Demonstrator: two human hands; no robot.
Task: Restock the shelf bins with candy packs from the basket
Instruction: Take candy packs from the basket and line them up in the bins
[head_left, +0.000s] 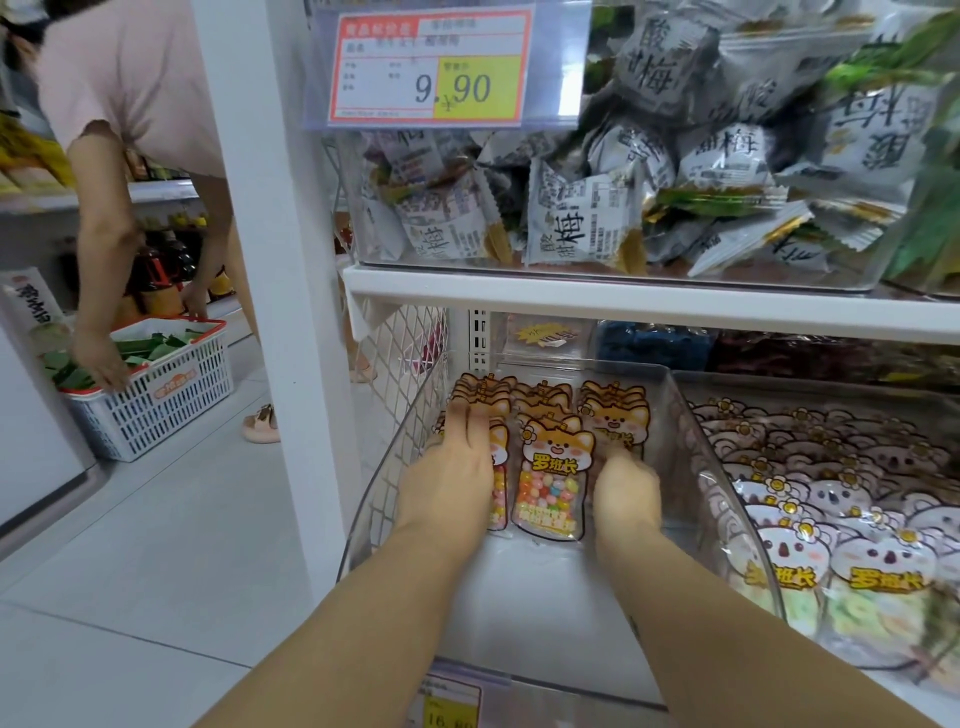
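Candy packs (551, 488): flat film pouches, judged light, slick and pliant, overlapped in rows far inside the clear bin (696, 447); best taken by the sealed edges. Left grip (457, 467): fingers straight, pressed flat on left row. Right grip (626, 493): on right row, blurred, state cannot be told

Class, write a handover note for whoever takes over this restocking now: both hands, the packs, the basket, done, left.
Left hand: fingers flat on the left row.
Right hand: at the right row, blurred, grip unclear.
Clear bin: three rows of candy packs at the back, front bare.
Basket: on the floor, far left, another person's hands on it.
To do: fill the bin's front.
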